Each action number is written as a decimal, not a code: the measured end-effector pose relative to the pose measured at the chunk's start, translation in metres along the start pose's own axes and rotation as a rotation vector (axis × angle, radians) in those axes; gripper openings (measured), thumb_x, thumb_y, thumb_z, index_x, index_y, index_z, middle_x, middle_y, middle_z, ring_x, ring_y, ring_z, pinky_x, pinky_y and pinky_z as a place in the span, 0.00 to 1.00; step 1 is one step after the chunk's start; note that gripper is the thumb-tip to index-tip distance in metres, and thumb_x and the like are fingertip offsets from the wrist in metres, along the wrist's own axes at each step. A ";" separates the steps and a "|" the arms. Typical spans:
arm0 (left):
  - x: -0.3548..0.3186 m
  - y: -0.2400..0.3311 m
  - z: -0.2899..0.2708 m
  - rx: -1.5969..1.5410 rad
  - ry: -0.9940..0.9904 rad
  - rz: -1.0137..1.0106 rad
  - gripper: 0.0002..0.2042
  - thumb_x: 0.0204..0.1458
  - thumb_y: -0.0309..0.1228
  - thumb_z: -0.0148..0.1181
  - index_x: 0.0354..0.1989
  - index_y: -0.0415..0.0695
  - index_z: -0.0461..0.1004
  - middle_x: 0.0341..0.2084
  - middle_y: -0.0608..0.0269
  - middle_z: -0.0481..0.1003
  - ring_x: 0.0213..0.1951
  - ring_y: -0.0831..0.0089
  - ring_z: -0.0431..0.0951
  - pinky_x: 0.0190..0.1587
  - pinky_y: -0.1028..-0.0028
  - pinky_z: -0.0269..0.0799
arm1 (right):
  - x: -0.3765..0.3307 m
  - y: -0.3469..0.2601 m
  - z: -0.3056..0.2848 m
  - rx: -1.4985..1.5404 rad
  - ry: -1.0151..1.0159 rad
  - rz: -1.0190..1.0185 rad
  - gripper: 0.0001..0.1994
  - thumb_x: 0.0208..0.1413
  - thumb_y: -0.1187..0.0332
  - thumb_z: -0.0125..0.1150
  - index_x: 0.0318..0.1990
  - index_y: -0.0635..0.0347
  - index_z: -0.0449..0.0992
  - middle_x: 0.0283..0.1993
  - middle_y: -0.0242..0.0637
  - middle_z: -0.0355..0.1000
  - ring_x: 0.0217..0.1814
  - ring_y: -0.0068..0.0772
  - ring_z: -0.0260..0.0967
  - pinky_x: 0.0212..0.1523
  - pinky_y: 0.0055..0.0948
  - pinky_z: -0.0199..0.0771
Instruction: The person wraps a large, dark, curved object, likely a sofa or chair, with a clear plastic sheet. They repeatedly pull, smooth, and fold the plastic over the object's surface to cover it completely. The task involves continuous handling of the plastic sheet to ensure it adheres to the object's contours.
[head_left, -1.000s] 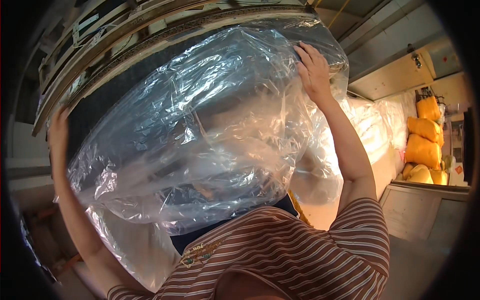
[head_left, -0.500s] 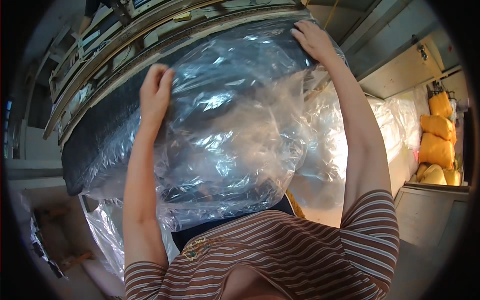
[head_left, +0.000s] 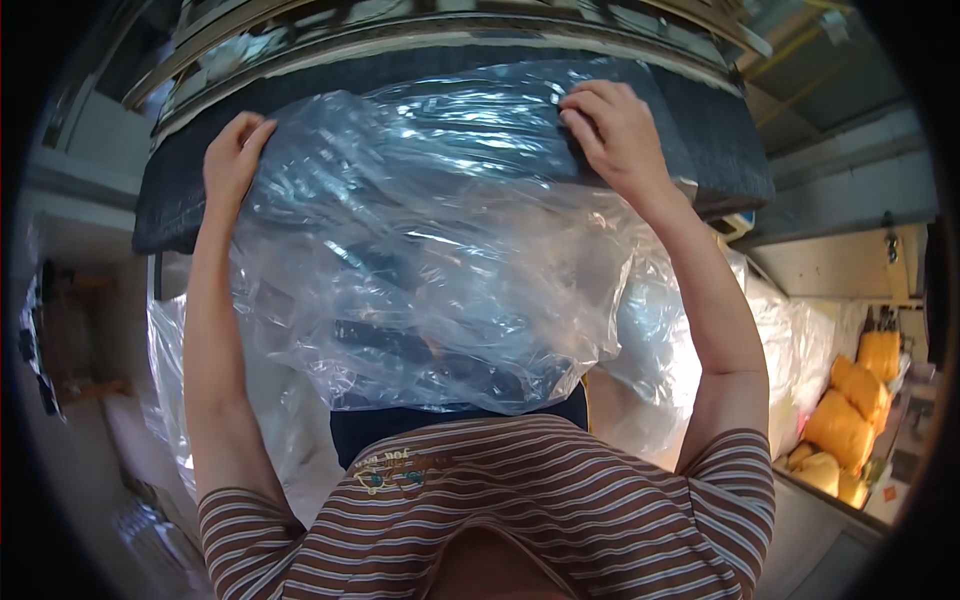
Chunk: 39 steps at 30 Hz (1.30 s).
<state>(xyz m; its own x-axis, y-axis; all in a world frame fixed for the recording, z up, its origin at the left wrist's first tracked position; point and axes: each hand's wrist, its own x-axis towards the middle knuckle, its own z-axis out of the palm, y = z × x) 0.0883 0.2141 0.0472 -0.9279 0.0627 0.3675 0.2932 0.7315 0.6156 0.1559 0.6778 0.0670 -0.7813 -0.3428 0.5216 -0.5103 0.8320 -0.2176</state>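
A wide, crinkled sheet of clear plastic film (head_left: 430, 240) spreads in front of me, over a dark padded surface (head_left: 185, 190) and down to my waist. My left hand (head_left: 237, 155) is closed, with thumb and fingers pinching the film's left edge. At the film's far right part, my right hand (head_left: 618, 135) has its fingers bent and closed on the plastic. Glare and folds blur what lies beneath the film.
Behind the dark surface runs a machine frame with long rails (head_left: 450, 22). More clear plastic (head_left: 655, 330) hangs or lies at the right. Orange-yellow bundles (head_left: 845, 420) are stacked at the far right, near a pale cabinet (head_left: 850, 265).
The view has turned and straightened against the machine. My left hand has moved left with the film's edge, which is drawn wider. My right hand now sits a little lower, fingers more bent.
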 end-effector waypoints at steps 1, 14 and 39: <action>0.004 0.001 0.004 -0.011 0.033 0.020 0.11 0.50 0.37 0.61 0.31 0.42 0.75 0.20 0.67 0.72 0.25 0.81 0.69 0.30 0.79 0.63 | 0.014 -0.013 -0.004 0.034 -0.012 0.036 0.13 0.55 0.60 0.56 0.39 0.59 0.78 0.40 0.38 0.73 0.47 0.44 0.67 0.47 0.40 0.65; 0.017 -0.008 0.002 -0.277 0.033 -0.073 0.10 0.50 0.37 0.62 0.31 0.42 0.77 0.19 0.75 0.69 0.25 0.87 0.65 0.30 0.82 0.60 | 0.113 -0.128 0.076 0.745 -0.501 0.149 0.18 0.54 0.52 0.56 0.35 0.60 0.78 0.33 0.33 0.72 0.38 0.28 0.67 0.37 0.27 0.65; 0.029 -0.028 0.014 -0.346 0.037 -0.015 0.10 0.55 0.35 0.59 0.32 0.40 0.75 0.23 0.77 0.69 0.28 0.88 0.64 0.32 0.85 0.59 | -0.080 -0.034 -0.121 1.723 0.596 0.312 0.20 0.57 0.47 0.54 0.42 0.56 0.72 0.31 0.32 0.69 0.34 0.25 0.68 0.40 0.34 0.71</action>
<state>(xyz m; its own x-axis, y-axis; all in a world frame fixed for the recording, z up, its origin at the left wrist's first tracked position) 0.0501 0.2046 0.0305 -0.9256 0.0239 0.3776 0.3458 0.4585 0.8186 0.2792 0.7294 0.1327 -0.8883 0.2159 0.4054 -0.4461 -0.6154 -0.6499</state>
